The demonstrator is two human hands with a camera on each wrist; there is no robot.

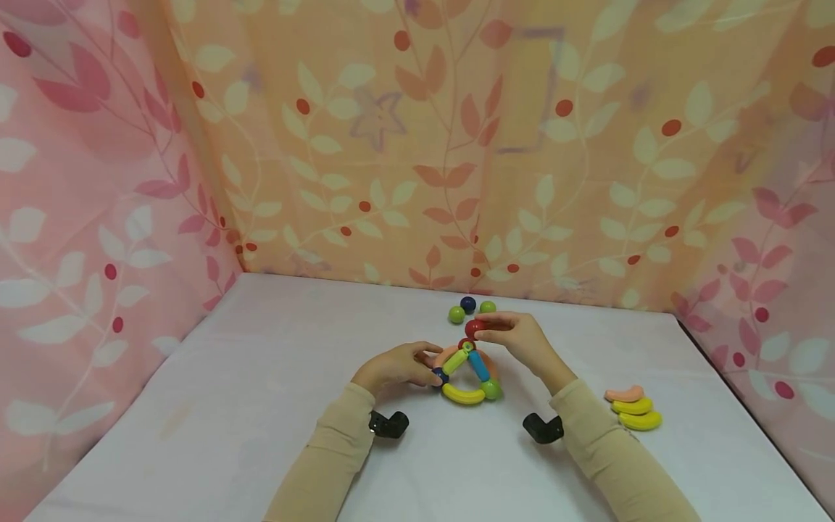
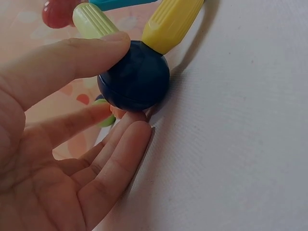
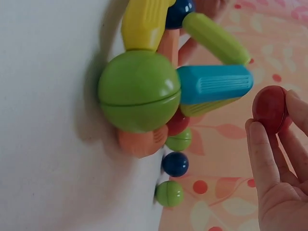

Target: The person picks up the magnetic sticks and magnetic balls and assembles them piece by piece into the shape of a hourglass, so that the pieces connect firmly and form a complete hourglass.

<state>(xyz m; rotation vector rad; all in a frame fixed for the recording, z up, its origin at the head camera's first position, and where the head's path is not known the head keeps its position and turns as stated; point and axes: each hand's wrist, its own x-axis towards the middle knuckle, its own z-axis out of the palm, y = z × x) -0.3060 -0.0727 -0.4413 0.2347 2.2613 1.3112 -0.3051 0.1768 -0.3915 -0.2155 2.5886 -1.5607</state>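
A ball-and-stick construction toy stands on the white table. Its base joins a dark blue ball (image 2: 137,77), a green ball (image 3: 139,91) and a red ball with curved sticks, one yellow (image 1: 463,395) and others orange. A lime stick (image 1: 455,362) and a blue stick (image 1: 479,366) lean upward and meet at the top. My left hand (image 1: 401,366) pinches the dark blue ball, thumb above and fingertips below. Just over the peak, my right hand (image 1: 522,341) holds another red ball (image 3: 270,108) between thumb and fingers; in the right wrist view it is apart from the sticks.
Behind the toy lie two loose green balls (image 1: 457,315) and a dark blue ball (image 1: 467,304). Off to the right are an orange curved stick (image 1: 625,394) and two yellow curved sticks (image 1: 640,420). A patterned curtain (image 1: 365,159) borders the table's back and sides.
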